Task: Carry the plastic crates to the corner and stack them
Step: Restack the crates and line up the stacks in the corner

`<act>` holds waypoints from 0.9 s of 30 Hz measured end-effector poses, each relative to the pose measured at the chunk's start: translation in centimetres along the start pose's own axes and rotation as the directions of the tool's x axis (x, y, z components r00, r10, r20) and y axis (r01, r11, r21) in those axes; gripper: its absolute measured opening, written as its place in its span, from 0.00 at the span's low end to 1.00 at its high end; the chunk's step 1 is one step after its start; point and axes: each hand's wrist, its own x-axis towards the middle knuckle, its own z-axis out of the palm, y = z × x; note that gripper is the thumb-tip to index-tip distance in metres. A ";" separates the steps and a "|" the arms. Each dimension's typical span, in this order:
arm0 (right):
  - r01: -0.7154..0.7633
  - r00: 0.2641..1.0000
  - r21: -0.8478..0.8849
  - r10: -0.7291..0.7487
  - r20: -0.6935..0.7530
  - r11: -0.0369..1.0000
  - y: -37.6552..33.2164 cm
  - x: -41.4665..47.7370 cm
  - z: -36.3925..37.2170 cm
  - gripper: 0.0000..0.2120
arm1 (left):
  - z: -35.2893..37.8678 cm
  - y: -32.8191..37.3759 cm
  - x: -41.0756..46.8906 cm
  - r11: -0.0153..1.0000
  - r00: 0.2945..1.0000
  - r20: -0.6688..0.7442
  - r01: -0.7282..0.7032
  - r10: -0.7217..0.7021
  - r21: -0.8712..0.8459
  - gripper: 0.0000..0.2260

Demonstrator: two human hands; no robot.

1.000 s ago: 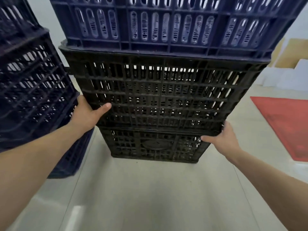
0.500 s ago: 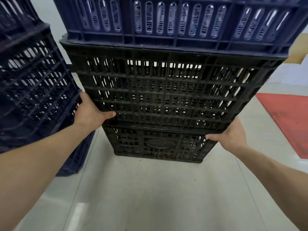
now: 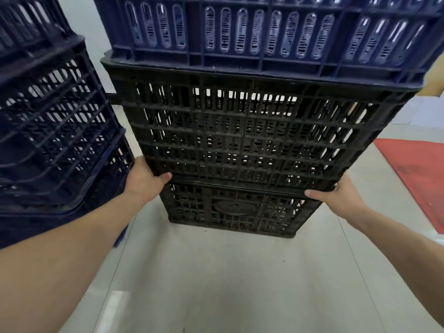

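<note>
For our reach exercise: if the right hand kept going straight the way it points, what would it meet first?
The right hand already touches the black crate at its lower right corner, so it would press straight into that crate's wall.

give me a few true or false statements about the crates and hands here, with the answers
1. A blue crate sits on top of the tall black crate. True.
2. The left hand grips the blue crate's rim. False: it holds the tall black crate's lower left corner.
3. The right hand is on the tall black crate's lower right corner. True.
4. A red mat lies on the floor to the left. False: it lies to the right.
5. Another stack of dark blue crates stands at the left. True.
</note>
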 end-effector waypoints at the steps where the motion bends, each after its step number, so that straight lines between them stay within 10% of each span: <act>1: 0.007 1.000 -0.013 -0.007 -0.025 1.000 0.1 -0.1 0.2 0.34 | 0.2 -0.1 -0.3 1.000 1.000 -0.009 0.005 -0.005 -0.016 0.26; 11: -0.080 0.997 -0.036 0.080 -0.006 0.996 -1.1 -0.5 0.0 0.31 | -1.3 -1.2 0.0 1.000 0.988 0.153 0.013 -0.010 -0.013 0.20; 19: -0.066 0.988 0.260 0.100 -0.118 0.963 -2.5 -0.6 -0.4 0.29 | -2.3 1.6 0.1 0.903 0.997 0.072 0.046 -0.016 -0.428 0.30; 27: -0.068 0.987 0.208 0.096 -0.127 0.976 -3.3 -1.4 -0.3 0.31 | -1.7 2.0 -1.3 0.932 0.990 0.050 0.144 -0.135 -0.333 0.27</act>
